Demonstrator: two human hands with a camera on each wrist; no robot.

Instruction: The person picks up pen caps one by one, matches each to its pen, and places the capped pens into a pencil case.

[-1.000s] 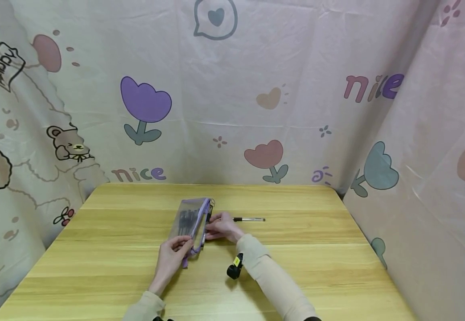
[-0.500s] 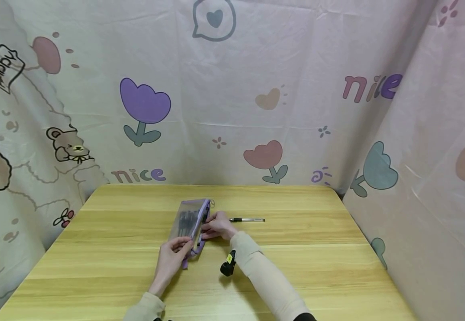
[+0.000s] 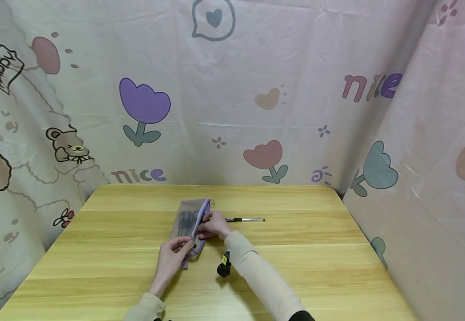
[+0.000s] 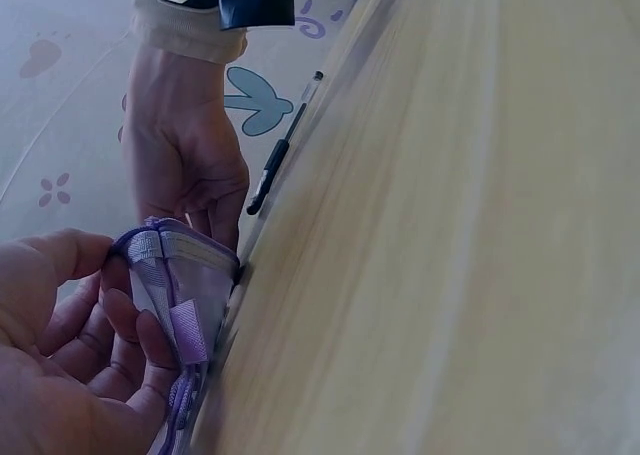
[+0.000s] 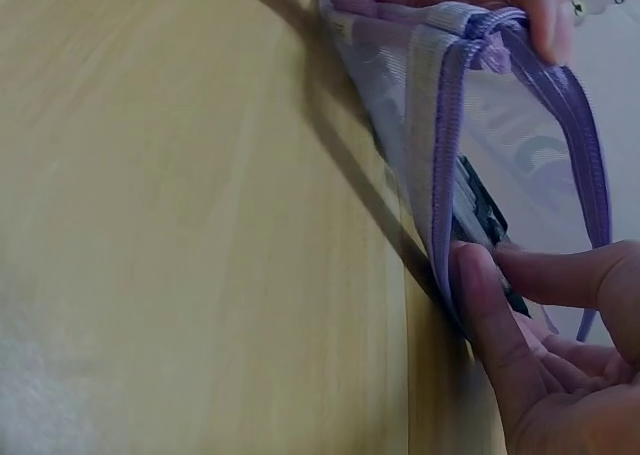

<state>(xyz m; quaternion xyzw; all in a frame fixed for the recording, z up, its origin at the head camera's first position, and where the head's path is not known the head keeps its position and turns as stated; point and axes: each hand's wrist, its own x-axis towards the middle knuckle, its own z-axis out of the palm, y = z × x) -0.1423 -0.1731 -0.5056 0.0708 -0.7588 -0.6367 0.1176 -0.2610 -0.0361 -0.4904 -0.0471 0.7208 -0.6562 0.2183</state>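
Note:
A see-through mesh pencil case (image 3: 192,207) with purple zip edges lies on the table, its zipped side gaping toward the right. Several dark pens (image 3: 186,223) show through its mesh. My left hand (image 3: 172,257) pinches the case's near end by the zip edge, also seen in the left wrist view, where the left hand (image 4: 70,350) curls at the purple zip. At the opening, my right hand (image 3: 215,224) has its fingertips inside the rim. In the right wrist view, the right hand (image 5: 560,345) holds a dark pen (image 5: 483,200) between thumb and fingers, partly hidden by the mesh.
One more black-and-clear pen (image 3: 248,219) lies on the wooden table (image 3: 296,267) just right of the right hand. A black wrist camera (image 3: 224,265) hangs under the right wrist. A patterned cloth (image 3: 216,111) rises behind the table and at both sides.
My right hand has moved left into the case's opening, carrying the pen from beside the rim to inside it. The left hand and the case have hardly moved.

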